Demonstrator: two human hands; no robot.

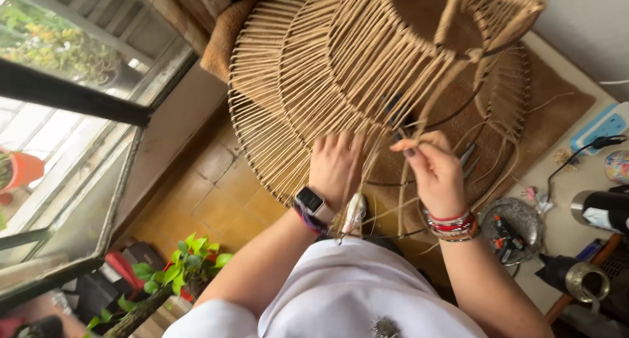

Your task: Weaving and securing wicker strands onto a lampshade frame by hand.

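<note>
Resting on a brown mat (557, 109) over tan floor tiles (216, 194) beside a window (65, 102): a large round frame wrapped in beige cord (314, 63). Pressing open against its woven cords, left hand (335, 164); pinching one loose cord strand (429, 115) shut between fingertips, right hand (434, 174). Lying right of the frame, a blue-and-white rectangular box (599, 128) and a dark cylindrical tool (599, 210); sitting below-left, a green leafy plant (183, 266).

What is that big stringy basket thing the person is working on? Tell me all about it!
The lampshade frame is a big round dome of dark wire rings, wrapped with many tan cords running side by side like spokes. One part on the right is still open, showing bare wire and loose cords hanging. It lies tipped on a brown mat. The left hand presses flat on the cords, and the right hand pinches one cord.
</note>
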